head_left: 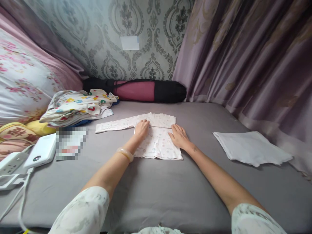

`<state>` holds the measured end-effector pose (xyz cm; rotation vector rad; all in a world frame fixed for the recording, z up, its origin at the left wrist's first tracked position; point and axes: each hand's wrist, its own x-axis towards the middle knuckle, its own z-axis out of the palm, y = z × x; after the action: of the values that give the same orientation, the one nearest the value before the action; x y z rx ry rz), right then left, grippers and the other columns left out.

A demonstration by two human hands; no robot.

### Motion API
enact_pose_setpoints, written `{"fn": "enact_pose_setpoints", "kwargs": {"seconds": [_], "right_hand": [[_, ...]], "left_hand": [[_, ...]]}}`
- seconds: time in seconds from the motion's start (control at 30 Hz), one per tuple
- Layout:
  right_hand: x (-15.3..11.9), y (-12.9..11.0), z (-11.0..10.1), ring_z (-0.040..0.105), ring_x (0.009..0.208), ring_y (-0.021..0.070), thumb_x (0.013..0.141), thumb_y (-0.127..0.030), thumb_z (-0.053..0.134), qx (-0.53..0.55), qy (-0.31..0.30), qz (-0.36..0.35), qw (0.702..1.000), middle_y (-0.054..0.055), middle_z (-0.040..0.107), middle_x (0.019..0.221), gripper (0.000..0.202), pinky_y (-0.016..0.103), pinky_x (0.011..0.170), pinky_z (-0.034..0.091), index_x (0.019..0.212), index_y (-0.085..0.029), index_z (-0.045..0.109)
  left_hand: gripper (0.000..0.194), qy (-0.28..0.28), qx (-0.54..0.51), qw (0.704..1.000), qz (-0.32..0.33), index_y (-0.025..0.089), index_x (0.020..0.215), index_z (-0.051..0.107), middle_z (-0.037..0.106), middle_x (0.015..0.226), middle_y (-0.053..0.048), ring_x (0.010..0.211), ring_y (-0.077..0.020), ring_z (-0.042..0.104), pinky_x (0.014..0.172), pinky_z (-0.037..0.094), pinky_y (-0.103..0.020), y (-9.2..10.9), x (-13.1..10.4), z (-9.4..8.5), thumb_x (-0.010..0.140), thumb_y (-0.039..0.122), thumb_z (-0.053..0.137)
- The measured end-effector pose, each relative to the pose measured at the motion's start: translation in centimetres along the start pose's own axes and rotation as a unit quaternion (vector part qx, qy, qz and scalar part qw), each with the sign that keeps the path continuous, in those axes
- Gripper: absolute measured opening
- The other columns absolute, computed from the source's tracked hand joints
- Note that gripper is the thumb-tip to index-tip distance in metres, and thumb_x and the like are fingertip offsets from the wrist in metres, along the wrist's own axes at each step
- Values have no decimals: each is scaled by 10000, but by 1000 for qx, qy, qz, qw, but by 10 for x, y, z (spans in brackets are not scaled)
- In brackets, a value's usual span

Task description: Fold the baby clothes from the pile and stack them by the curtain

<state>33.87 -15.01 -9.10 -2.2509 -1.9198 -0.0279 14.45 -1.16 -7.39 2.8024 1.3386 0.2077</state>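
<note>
White printed cloth, by the look of it: one long-sleeved garment (158,146), lying flat in front of the person under two hands. Left hand (142,129) presses on its upper part, fingers slightly bent; can't tell if that grip pinches anything. Right hand (180,137) lies palm-down on the right edge, thumb spread from the fingers. Step in hand reads as folding/flattening: band lies across the top, one sleeve (114,124) sticks out left. Next move likely calls for a light pinch at that cuff, body held flat. Around it on the grey sheet (165,198): one clothes pile (79,105), one white power bank (42,149), one white folded cloth (251,148), one black-and-burgundy bag (136,90) against the wall.
</note>
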Motion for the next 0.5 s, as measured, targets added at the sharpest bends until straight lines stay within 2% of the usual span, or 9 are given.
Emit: {"fn": "enact_pose_setpoints", "kwargs": {"seconds": [0.13, 0.3, 0.4, 0.5], "right_hand": [[-4, -1, 5, 322, 1386, 271, 991, -368, 243, -1, 3, -14, 1000, 148, 434, 1482, 538, 445, 1145, 218, 1411, -100, 448], [-5, -2, 1, 328, 1379, 282, 995, -357, 257, -12, -1, -23, 1000, 157, 434, 1480, 531, 449, 1139, 222, 1398, -78, 460], [-1, -4, -4, 368, 1355, 275, 995, -341, 263, -16, 1, -26, 1000, 155, 484, 1439, 493, 473, 1148, 193, 1345, -102, 516], [5, -8, -5, 310, 1402, 271, 998, -331, 245, -21, 16, -19, 999, 149, 436, 1483, 495, 487, 1169, 137, 1332, -104, 532]], "left_hand": [[350, -7, 0, 1000, -4, 144, 1042, 611, 601, 1124, -134, 1069, -234, 541, 806, 476, -306, -4, -1, 3, 868, -10, 349], [330, -6, 22, 1000, 6, 97, 1077, 600, 584, 1147, -169, 1100, -257, 522, 852, 468, -333, -6, -3, 6, 848, -15, 390], [317, -4, 31, 999, 13, 76, 1069, 606, 598, 1128, -187, 1123, -272, 514, 931, 436, -368, 0, -5, 3, 852, 3, 387], [353, 22, 22, 999, 20, 85, 1241, 532, 532, 1317, -193, 1272, -284, 437, 1039, 364, -403, 13, -12, 2, 938, 134, 359]]}}
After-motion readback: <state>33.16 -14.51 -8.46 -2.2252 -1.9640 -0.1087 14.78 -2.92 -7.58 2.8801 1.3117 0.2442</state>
